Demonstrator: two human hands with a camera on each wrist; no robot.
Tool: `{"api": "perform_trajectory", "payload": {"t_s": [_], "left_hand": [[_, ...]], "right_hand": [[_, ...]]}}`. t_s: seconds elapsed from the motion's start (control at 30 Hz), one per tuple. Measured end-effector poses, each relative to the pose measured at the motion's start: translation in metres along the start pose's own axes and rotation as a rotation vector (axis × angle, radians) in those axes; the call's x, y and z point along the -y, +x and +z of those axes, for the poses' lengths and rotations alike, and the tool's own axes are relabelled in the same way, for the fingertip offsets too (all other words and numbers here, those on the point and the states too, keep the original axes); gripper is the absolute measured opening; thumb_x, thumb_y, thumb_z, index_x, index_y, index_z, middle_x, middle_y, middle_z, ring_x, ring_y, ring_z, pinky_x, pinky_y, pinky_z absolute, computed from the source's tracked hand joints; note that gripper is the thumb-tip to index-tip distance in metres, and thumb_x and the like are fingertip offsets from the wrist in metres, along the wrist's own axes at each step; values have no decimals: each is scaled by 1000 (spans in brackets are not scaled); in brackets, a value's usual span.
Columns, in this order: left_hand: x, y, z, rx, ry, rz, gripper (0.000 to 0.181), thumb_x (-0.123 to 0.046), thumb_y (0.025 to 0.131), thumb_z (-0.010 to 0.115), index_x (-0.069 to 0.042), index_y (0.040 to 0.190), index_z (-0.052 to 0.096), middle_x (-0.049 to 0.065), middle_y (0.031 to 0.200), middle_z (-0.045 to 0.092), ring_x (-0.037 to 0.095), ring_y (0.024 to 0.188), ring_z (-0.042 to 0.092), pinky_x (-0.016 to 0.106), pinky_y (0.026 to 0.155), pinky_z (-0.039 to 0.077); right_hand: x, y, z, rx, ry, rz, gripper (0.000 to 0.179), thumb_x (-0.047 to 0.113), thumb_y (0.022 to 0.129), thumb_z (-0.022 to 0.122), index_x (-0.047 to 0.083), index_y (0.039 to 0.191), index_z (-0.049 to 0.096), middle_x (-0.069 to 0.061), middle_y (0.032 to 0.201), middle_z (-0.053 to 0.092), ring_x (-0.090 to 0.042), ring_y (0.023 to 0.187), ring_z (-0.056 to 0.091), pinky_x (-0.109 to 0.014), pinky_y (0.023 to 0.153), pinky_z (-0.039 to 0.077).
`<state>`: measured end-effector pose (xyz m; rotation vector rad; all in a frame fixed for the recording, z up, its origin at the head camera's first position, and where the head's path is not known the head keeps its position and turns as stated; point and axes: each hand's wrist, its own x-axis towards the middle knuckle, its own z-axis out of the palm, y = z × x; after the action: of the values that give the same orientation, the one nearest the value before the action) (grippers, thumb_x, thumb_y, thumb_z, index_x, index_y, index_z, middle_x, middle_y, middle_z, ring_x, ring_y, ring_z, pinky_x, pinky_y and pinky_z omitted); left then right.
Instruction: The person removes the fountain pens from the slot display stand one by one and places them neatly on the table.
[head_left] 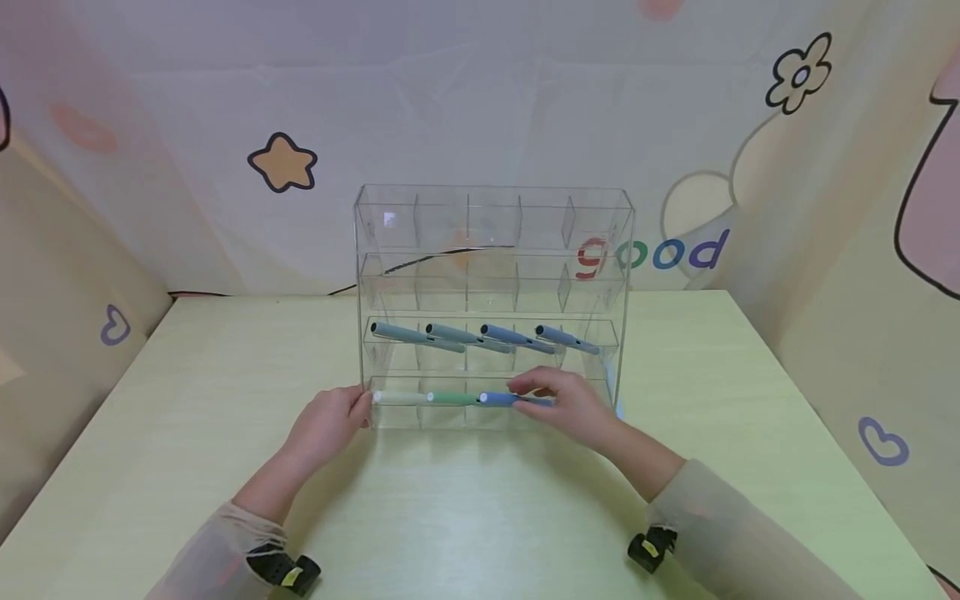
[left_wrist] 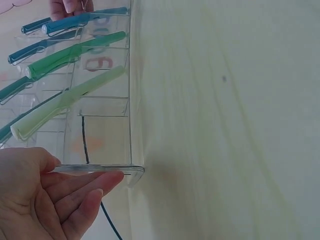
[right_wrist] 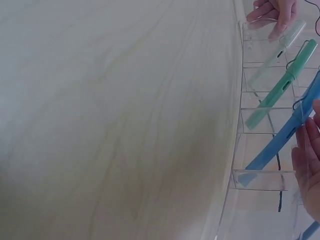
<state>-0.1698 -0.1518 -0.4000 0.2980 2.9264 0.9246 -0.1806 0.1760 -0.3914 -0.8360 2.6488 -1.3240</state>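
A clear acrylic pen rack [head_left: 491, 283] with stacked, divided tiers stands upright on the table. My left hand [head_left: 330, 421] grips its lower left side edge, fingers and thumb around the panel [left_wrist: 100, 169]. At the bottom tier's right half, my right hand [head_left: 570, 407] holds a blue pen [right_wrist: 280, 142] between thumb and fingers; the pen lies slanted across the tier. To its left in that tier lie a green pen [head_left: 452, 399] and a pale green pen [left_wrist: 65, 105]. The tier above bears several blue-toned pens, among them a grey-blue pen [head_left: 405, 333].
Around the rack spreads a pale wood-grain table [head_left: 480, 517]. A printed cloth [head_left: 480, 100] hangs behind the rack and along both sides. The rack's upper two tiers show bare dividers [head_left: 467, 221]. Each wrist wears a black camera, the left camera [head_left: 288, 571] among them.
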Motion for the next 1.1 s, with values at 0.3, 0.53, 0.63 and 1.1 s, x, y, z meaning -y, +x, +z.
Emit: {"api": "perform_trajectory", "payload": {"t_s": [0.3, 0.53, 0.63, 1.1], "left_hand": [[-1, -2, -1, 0, 19, -5, 32, -15, 97, 45, 7, 113, 61, 11, 83, 68, 23, 73, 65, 32, 55, 44], [-2, -2, -1, -3, 15, -9, 32, -15, 97, 44, 8, 112, 61, 11, 81, 68, 23, 72, 65, 32, 55, 44], [-2, -2, 0, 0, 11, -25, 32, -15, 97, 44, 8, 111, 61, 11, 81, 68, 22, 72, 65, 30, 53, 42], [-2, -3, 0, 21, -1, -37, 32, -17, 97, 44, 6, 110, 62, 14, 85, 68, 22, 74, 65, 32, 55, 44]], "right_hand": [[-1, 2, 6, -5, -25, -73, 23, 8, 85, 66, 1, 107, 66, -7, 103, 66, -21, 95, 62, -37, 85, 48], [-2, 2, 10, -59, -88, -134, 19, 5, 82, 69, 5, 102, 69, -3, 98, 66, -17, 91, 63, -35, 81, 50], [-5, 3, 12, -75, -114, -169, 19, 5, 82, 69, 5, 101, 69, -2, 98, 66, -17, 90, 63, -34, 78, 50], [-5, -1, 12, -114, -109, -189, 19, 5, 82, 69, 6, 100, 71, -2, 97, 66, -13, 86, 62, -27, 70, 51]]}}
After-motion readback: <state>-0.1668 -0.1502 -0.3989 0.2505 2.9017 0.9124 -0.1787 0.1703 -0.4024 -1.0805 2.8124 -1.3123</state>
